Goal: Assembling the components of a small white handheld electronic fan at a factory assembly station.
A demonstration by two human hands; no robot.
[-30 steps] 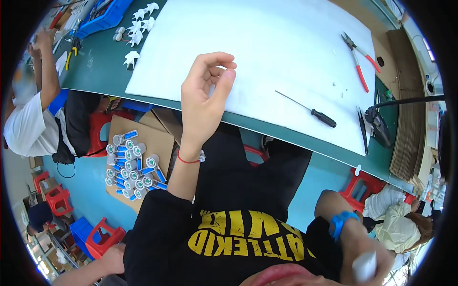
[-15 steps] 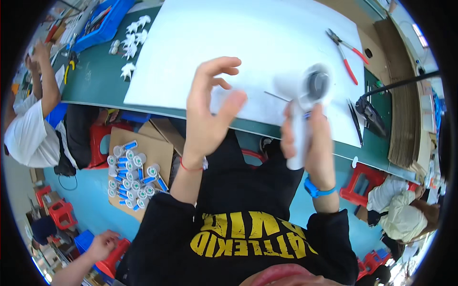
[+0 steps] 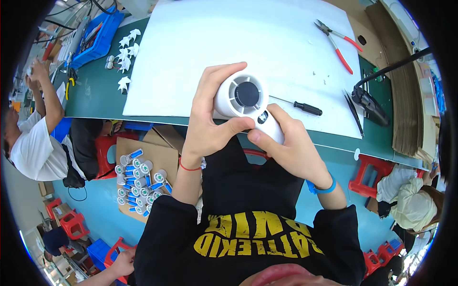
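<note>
Both hands grip a white handheld fan (image 3: 224, 101) over the near edge of the white sheet. Its round head faces up, with spokes round a dark hub. My left hand (image 3: 206, 112) is wrapped about the left side of the head, its thumb at the base of it. My right hand (image 3: 291, 138) closes on the handle, and its thumb lies along the lower side. A small dark oval shows on the handle near the head. Just beyond my right hand, a screwdriver (image 3: 307, 108) with a black handle lies on the sheet.
Red-handled pliers (image 3: 339, 47), black tweezers (image 3: 354, 114) and a black lamp-like arm (image 3: 369, 105) are on the right. White star-shaped parts (image 3: 125, 64) and a blue bin (image 3: 100, 40) are at the left. Below, cardboard (image 3: 162, 157) holds several white-and-blue parts (image 3: 140, 181). Other people sit nearby.
The fan has moved left, from my right hand alone into both hands. My left hand has closed on its head. The screwdriver handle, hidden before, now shows.
</note>
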